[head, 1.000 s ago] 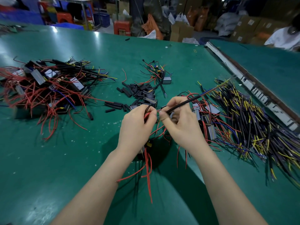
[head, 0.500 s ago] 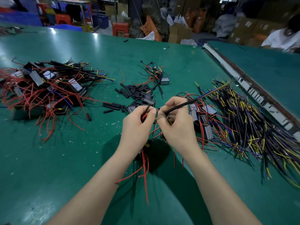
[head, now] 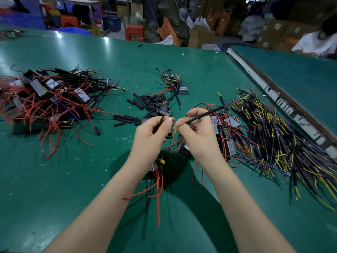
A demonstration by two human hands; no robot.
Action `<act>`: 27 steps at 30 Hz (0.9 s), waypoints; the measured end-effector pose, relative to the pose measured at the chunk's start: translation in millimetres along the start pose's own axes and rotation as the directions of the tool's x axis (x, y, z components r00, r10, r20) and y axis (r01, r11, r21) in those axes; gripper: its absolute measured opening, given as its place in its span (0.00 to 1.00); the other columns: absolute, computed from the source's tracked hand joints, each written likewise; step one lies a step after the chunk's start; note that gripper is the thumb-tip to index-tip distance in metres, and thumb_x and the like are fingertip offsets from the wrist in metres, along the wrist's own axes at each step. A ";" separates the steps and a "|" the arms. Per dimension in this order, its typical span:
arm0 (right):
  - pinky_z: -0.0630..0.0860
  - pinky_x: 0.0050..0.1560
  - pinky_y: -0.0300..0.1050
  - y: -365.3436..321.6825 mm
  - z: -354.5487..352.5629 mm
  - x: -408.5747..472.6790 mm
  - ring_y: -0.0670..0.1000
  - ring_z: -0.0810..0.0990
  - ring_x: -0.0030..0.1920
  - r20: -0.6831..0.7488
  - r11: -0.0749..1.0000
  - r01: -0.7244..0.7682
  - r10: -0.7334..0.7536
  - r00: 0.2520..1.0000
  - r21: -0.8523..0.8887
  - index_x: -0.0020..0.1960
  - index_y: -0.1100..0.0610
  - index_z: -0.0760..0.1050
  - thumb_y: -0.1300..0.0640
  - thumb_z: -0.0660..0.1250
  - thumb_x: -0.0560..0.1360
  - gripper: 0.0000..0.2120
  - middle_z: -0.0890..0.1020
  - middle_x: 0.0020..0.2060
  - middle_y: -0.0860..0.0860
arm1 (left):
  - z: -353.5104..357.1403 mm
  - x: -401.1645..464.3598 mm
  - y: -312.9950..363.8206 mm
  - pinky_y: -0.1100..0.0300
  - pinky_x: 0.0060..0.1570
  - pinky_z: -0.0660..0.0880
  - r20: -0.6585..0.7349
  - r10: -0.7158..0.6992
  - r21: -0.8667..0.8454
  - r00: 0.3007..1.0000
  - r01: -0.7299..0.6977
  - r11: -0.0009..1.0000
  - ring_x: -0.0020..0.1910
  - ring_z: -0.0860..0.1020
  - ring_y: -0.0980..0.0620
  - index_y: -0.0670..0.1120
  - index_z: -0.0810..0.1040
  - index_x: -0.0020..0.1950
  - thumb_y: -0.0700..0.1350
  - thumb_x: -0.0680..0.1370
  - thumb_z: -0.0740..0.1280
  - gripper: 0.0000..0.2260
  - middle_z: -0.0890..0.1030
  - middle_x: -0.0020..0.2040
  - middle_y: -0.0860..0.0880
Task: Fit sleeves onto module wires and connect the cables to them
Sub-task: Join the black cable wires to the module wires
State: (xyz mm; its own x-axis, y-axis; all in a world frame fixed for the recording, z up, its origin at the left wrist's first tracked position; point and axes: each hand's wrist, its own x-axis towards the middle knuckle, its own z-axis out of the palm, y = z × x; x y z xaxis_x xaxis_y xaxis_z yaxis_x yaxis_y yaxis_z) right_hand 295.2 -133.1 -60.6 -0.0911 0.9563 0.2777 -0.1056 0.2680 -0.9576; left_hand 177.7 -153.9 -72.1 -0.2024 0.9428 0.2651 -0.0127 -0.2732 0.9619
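We held both hands above the table (head: 76,189): our left hand (head: 152,136) pinched the module wire (head: 161,119), our right hand (head: 197,132) gripped the black cable (head: 206,113). Joining seemed underway; next, the ends needed aligning.

Hands now apart: the left hand (head: 152,133) and right hand (head: 197,132) met fingertip to fingertip a second ago, now a small gap shows between them. Left hand's thumb and fingers (head: 168,121) now pinch a thin dark wire (head: 162,119) poking up, no longer against the black cable (head: 204,115). A yellow wire tip (head: 174,132) now shows in the gap below the right thumb.
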 end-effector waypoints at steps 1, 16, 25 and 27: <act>0.71 0.34 0.32 -1.9 -1.7 0.4 0.44 0.76 0.32 0.005 1.000 0.001 -0.001 1.000 0.010 0.49 0.52 0.64 0.71 0.65 0.74 0.17 0.81 0.37 0.53 | -1.2 0.7 0.6 0.71 0.33 0.69 0.016 -0.012 0.002 1.000 0.012 1.000 0.31 0.70 0.63 0.51 0.80 0.43 0.42 0.80 0.63 0.08 0.77 0.32 0.58; 0.76 0.46 0.37 -6.5 -4.2 -0.9 0.50 0.80 0.41 0.116 1.000 0.009 -0.012 0.993 0.021 0.50 0.51 0.64 0.72 0.64 0.75 0.17 0.81 0.32 0.44 | -0.6 0.5 6.2 0.73 0.33 0.69 0.012 -0.040 -0.033 0.999 0.041 0.999 0.29 0.71 0.64 0.48 0.78 0.40 0.39 0.80 0.63 0.10 0.78 0.30 0.59; 0.74 0.41 0.33 -1.2 1.3 -3.6 0.44 0.80 0.38 0.100 0.999 0.002 0.002 0.995 -0.032 0.51 0.51 0.64 0.70 0.66 0.75 0.17 0.81 0.36 0.47 | -2.2 4.5 5.8 0.73 0.31 0.66 -0.024 -0.075 -0.121 0.997 0.071 0.990 0.26 0.67 0.63 0.46 0.76 0.40 0.39 0.79 0.63 0.09 0.73 0.26 0.59; 0.73 0.42 0.33 -2.5 -2.2 -1.2 0.44 0.80 0.38 0.065 1.000 0.009 -0.007 0.998 -0.029 0.52 0.51 0.65 0.70 0.66 0.74 0.17 0.82 0.35 0.46 | -3.0 4.9 6.0 0.72 0.32 0.66 -0.004 -0.070 -0.139 0.998 0.068 0.988 0.27 0.67 0.62 0.46 0.77 0.40 0.39 0.79 0.63 0.09 0.72 0.26 0.59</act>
State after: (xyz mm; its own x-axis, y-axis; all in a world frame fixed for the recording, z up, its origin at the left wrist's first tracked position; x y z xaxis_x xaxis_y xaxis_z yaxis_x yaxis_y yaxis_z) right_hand 297.7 -134.7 -58.7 -0.1547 0.9449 0.2884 -0.0776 0.2794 -0.9570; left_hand 173.7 -151.5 -65.2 -0.2051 0.9587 0.1972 -0.1621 -0.2320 0.9591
